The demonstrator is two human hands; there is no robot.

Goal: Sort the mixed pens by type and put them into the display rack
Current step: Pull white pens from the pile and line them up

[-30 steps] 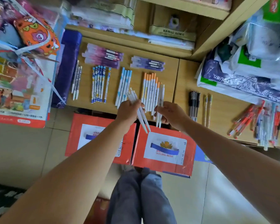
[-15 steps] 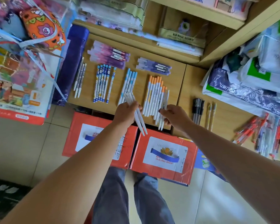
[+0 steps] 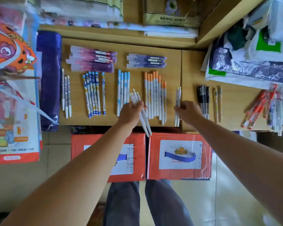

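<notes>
The left hand (image 3: pixel 131 112) grips a bunch of white pens (image 3: pixel 135 97) just left of the orange-top pens (image 3: pixel 155 95), and the right hand (image 3: pixel 188 112) pinches two more white pens (image 3: pixel 178 96) just right of those orange-top pens.

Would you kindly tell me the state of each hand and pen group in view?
left hand, grips a bundle of white pens
right hand, pinches two white pens right of the orange-capped pens
orange-capped pens, lying side by side on the table
light blue pens, lying side by side
black pens, lying grouped together
red pens, jumbled in an unsorted heap
</notes>
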